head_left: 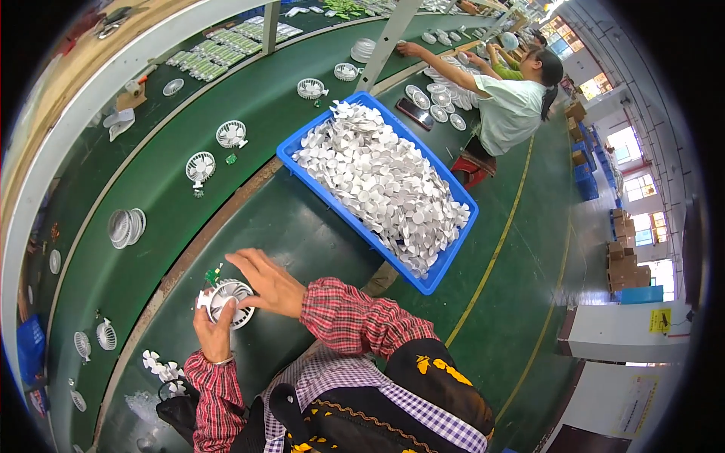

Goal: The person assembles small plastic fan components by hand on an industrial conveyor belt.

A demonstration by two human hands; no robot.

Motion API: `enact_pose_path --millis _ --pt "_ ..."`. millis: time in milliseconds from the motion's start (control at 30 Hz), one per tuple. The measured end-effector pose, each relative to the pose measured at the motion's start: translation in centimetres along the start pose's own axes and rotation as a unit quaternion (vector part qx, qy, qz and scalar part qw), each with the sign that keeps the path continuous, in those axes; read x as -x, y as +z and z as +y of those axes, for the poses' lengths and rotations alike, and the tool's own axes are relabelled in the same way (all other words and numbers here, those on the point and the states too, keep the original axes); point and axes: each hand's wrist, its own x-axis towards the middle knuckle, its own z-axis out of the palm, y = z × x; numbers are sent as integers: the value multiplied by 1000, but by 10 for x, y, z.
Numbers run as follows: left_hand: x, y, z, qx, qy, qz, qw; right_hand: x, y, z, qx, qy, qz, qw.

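Between my hands is a small white fan (240, 315), a round slatted housing with white blades in it. My left hand (214, 332) is closed on its near left side, gripping the housing and its short neck. My right hand (273, 288) is over the far right side, fingers stretched out and apart, with the thumb touching the fan's edge. A small green circuit board (212, 276) hangs by the fan, at its far left. Parts of the housing are hidden behind my fingers.
A blue bin (325, 198) heaped with white fan blades (385, 177) stands ahead to the right. Along the green conveyor (170, 219) lie fan housings (201, 167). Loose blades (162, 368) lie near my left forearm. A co-worker (513, 106) sits farther off beside a metal post (385, 49).
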Motion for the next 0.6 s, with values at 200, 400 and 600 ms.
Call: enact_pose_path --millis 200,400,600 --pt "2 4 10 54 -48 -22 997 -2 16 27 -240 149 -128 951" --pt "8 -11 -1 28 -41 43 998 -5 41 27 -185 95 -103 973" --pt "4 0 -14 -78 -1 62 995 5 40 25 -156 152 -70 974"
